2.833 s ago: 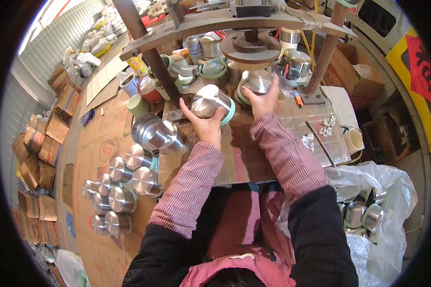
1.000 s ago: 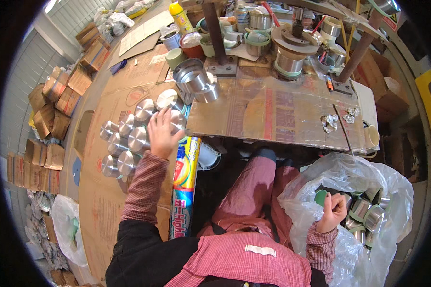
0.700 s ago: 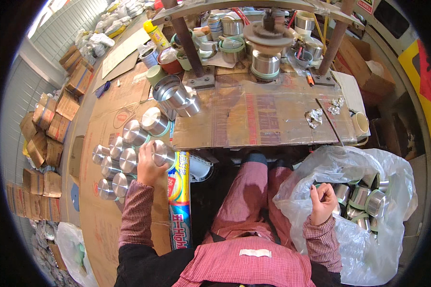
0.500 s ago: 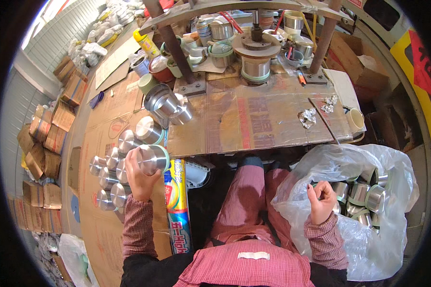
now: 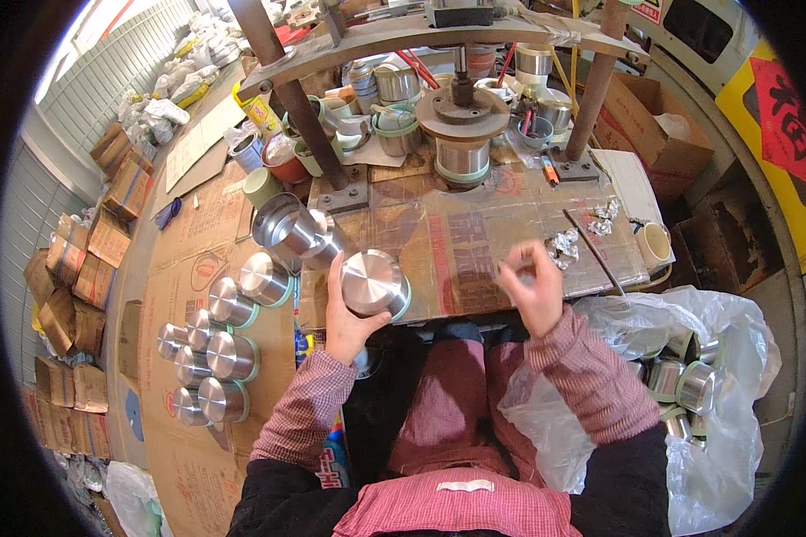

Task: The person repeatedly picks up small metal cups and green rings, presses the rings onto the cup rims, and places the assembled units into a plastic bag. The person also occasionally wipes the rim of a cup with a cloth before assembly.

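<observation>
My left hand [image 5: 346,320] is closed round the side of a steel cup [image 5: 373,281] with a pale green band, tilted with its flat round end facing up, over the bench's front edge. My right hand [image 5: 535,285] hangs above the front of the bench, right of the cup, with its fingers curled in; they are smeared, and whatever they hold is too small to make out. Several similar steel cups [image 5: 233,356] stand in a cluster on cardboard at the left. Two bare steel cups [image 5: 280,225] lie just beyond my left hand.
A press [image 5: 463,116] with a cup under its round plate stands at the back, framed by posts [image 5: 309,125]. Crumpled foil [image 5: 562,248] and a thin rod [image 5: 593,251] lie at right. A clear plastic bag [image 5: 725,465] of cups sits beside my right knee.
My left hand has lifted a cup from the left cluster and carried it right to the bench edge. My right hand has moved up and left from the bag to over the bench.
</observation>
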### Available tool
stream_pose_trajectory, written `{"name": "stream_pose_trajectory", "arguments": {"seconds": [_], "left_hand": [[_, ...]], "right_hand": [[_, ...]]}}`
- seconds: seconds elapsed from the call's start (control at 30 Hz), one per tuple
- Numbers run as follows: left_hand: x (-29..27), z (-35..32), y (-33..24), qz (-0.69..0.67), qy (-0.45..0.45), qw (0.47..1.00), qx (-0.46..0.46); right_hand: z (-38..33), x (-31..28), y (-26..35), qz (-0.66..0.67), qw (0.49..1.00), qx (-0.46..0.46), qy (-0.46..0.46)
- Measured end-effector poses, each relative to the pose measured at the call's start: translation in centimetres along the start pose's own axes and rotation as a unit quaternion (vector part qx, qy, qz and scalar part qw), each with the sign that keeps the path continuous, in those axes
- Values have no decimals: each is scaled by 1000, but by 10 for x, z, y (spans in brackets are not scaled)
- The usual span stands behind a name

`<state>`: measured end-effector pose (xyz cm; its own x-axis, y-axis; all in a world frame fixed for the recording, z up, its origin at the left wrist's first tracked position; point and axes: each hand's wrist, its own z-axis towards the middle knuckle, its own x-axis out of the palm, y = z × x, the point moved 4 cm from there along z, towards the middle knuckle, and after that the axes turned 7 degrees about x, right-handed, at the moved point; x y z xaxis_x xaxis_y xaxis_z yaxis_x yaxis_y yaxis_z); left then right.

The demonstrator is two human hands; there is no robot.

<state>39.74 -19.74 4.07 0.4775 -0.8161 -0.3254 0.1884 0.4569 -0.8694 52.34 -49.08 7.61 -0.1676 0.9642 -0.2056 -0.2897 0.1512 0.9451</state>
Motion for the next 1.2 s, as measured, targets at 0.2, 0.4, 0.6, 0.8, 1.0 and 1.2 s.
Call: {"name": "stream_pose_trajectory", "arguments": {"seconds": [0.2, 0.4, 0.6, 0.8, 1.0, 1.2], "left_hand": [[14, 22, -6, -156, -46, 987, 0], [40, 93, -21, -115, -115, 987, -5], [87, 172, 3, -144, -176, 974, 10], [187, 237, 24, -105, -49, 991, 71], [190, 228, 40, -51, -23, 998, -9], [147, 84, -35, -29, 30, 980, 194]], "right_hand": [[152, 53, -50, -107, 983, -47, -139], [216, 86, -46, -22, 989, -42, -137], [131, 48, -33, 280, 950, 73, -119], [-3, -29, -4, 193, 976, 72, -71], [-83, -76, 2, 141, 979, 93, -111], [-143, -103, -5, 4, 990, 103, -98]]}}
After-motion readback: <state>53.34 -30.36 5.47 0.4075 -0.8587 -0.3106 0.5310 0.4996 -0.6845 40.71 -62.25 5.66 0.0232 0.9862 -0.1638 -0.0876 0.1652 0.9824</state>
